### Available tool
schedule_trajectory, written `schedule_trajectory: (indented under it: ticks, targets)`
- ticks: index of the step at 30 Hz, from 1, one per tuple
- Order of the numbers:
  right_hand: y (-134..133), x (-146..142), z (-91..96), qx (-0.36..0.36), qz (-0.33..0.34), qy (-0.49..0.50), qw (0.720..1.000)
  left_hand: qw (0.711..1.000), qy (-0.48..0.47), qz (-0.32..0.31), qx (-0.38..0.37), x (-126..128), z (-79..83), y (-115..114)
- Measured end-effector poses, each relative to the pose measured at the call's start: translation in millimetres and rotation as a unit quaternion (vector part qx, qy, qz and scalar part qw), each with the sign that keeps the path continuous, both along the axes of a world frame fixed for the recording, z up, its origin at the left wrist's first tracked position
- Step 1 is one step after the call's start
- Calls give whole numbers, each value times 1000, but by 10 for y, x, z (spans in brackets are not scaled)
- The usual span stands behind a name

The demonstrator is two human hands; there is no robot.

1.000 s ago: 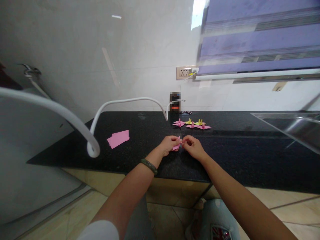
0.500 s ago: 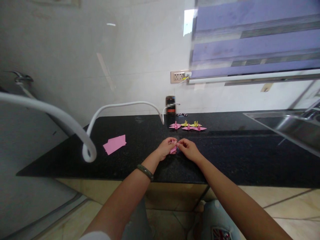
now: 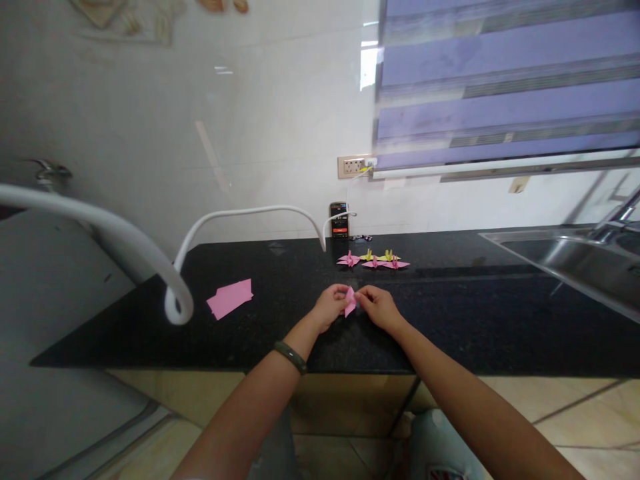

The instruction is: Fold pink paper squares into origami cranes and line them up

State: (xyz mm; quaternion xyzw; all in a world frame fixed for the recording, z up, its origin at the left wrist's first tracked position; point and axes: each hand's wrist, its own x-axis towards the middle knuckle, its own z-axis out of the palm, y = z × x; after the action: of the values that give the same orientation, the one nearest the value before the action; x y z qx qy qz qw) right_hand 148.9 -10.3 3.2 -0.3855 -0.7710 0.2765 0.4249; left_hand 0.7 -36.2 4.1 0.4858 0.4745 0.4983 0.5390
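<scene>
Between my two hands, just above the black countertop (image 3: 295, 337), is a piece of folded pink origami paper (image 3: 350, 303). My left hand (image 3: 330, 307) pinches its left side, and a dark green bangle (image 3: 291, 357) circles that wrist. On the other side, the fingertips of my right hand (image 3: 377, 305) are closed on the paper's right edge. Beyond the hands stand several folded paper cranes: pink ones (image 3: 349, 260) and yellow ones (image 3: 389, 256). Off to the left lie flat sheets of pink paper (image 3: 231, 299), overlapping.
A phone (image 3: 339, 221) leans on the wall behind the cranes, below a socket (image 3: 353, 167). A white curved cable-like arm (image 3: 250, 212) crosses the left side. At the right is a steel sink (image 3: 590, 257).
The folded pink paper shows more of its surface now, standing up between the fingers. Both hands still hold it. The view has tilted slightly upward.
</scene>
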Motion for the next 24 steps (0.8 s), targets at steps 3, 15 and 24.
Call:
schedule_trajectory:
  ticks: [3,15,24]
  targets:
    - [43,27,9,-13,5,0,1000,1000,-18,21,-4,-29,6,-3]
    - [184,205,75,-86,112,-66,988,999,-12,-35,-37,-71,18,23]
    - [86,304,232,-115,149,-56,981,997,29,-59,-36,-104,-24,57]
